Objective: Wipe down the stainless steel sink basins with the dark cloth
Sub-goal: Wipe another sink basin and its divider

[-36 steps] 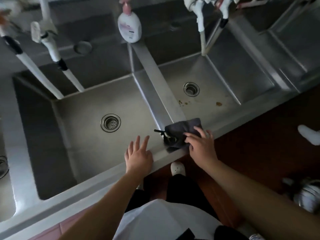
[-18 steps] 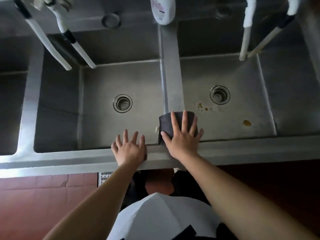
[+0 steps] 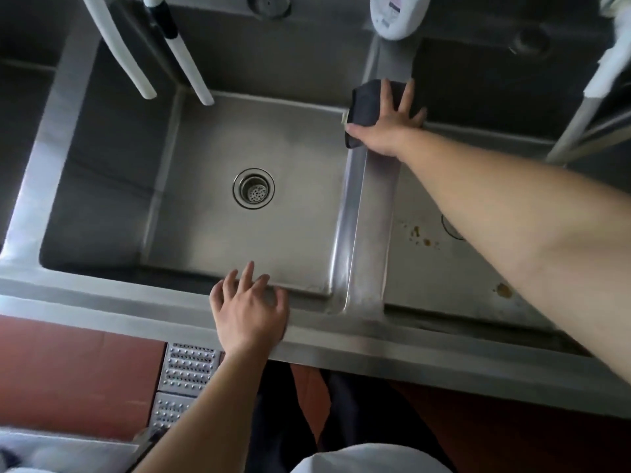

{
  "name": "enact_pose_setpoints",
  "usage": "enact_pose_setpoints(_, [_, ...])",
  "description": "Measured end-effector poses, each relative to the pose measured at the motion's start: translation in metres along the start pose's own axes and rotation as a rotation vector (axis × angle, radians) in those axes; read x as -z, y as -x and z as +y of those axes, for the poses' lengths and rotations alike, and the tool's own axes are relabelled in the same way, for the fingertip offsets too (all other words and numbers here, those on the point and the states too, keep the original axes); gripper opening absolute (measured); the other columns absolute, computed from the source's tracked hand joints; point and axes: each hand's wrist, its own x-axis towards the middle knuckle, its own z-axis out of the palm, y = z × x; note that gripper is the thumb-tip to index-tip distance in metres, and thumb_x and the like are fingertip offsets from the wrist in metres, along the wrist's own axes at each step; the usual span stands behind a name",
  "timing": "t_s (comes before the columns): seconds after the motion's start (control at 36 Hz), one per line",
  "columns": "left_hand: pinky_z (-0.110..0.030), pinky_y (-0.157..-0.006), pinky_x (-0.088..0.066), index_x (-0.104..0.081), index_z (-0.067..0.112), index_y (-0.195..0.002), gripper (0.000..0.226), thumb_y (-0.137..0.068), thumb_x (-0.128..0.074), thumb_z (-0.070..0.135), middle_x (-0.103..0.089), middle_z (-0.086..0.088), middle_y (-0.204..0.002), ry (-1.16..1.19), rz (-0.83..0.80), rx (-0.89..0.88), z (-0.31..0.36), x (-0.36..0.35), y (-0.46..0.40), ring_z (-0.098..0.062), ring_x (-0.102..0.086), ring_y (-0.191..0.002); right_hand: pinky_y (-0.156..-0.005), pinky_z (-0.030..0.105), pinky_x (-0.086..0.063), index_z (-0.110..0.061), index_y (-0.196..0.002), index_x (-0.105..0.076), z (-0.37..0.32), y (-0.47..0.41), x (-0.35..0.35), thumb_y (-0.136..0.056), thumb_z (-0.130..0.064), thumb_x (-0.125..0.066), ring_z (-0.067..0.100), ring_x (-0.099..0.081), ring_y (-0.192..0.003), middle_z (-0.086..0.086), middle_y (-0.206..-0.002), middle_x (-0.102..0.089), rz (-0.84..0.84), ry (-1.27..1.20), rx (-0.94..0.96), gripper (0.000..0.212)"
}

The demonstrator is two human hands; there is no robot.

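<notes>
Landmark: the divider [image 3: 367, 213] between the two basins. Left of it, the left basin [image 3: 205, 186] with a round drain [image 3: 254, 188]; two white spouts [image 3: 160, 63] hang over its far side. Left hand [image 3: 251, 310] rests on the near rim left of the divider, grip spread, holding nothing. At the divider's far end, right hand [image 3: 387, 126] presses the dark cloth [image 3: 367, 104] flat, fingers straight and spread. Right of the divider, brown stains [image 3: 425, 238] on the right basin floor.
</notes>
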Motion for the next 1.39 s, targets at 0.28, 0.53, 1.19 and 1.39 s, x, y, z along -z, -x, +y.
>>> enact_pose_setpoints(0.28, [-0.04,-0.115,-0.018,-0.071,0.032,-0.116,0.051,-0.083,-0.037,0.049,-0.052,0.008,-0.146,-0.018,-0.049,0.006,0.0,0.0,-0.001,-0.02,-0.041,-0.134,-0.116,0.057,-0.02,-0.046,-0.153,0.011,0.005,0.017,-0.019,-0.086,-0.056,-0.057,0.048,-0.004,-0.147,-0.004,-0.164,0.023,0.098,-0.025,0.014,0.095])
enact_pose_setpoints(0.53, [-0.041,-0.11,-0.017,-0.069,0.031,-0.118,0.054,-0.085,-0.031,0.05,-0.052,0.006,-0.146,-0.034,-0.111,-0.031,0.0,0.006,0.0,-0.022,-0.04,-0.134,-0.109,0.058,-0.034,-0.037,-0.154,0.015,0.048,0.163,-0.109,-0.091,-0.06,-0.049,0.049,-0.02,-0.14,0.005,-0.163,0.022,0.14,0.081,0.052,0.092])
enact_pose_setpoints(1.19, [-0.052,-0.118,-0.017,-0.025,0.026,-0.155,0.068,-0.093,-0.047,0.045,-0.022,-0.004,-0.163,0.257,-0.262,-0.146,0.037,0.052,-0.012,-0.035,-0.019,-0.147,-0.082,0.035,-0.048,-0.015,-0.117,-0.063,0.154,0.286,-0.056,-0.1,-0.022,-0.054,0.028,-0.064,-0.095,0.012,-0.104,-0.068,0.101,-1.403,-0.279,0.021])
enact_pose_setpoints(1.39, [-0.053,-0.119,-0.017,-0.01,0.026,-0.157,0.077,-0.095,-0.051,0.046,-0.012,-0.002,-0.165,0.32,-0.206,-0.439,0.128,0.062,-0.009,-0.031,-0.009,-0.151,-0.078,0.041,-0.049,-0.015,-0.13,-0.059,0.218,0.262,-0.036,-0.084,-0.048,-0.06,0.039,-0.063,-0.103,0.021,-0.118,-0.065,-0.401,-2.092,-0.233,0.057])
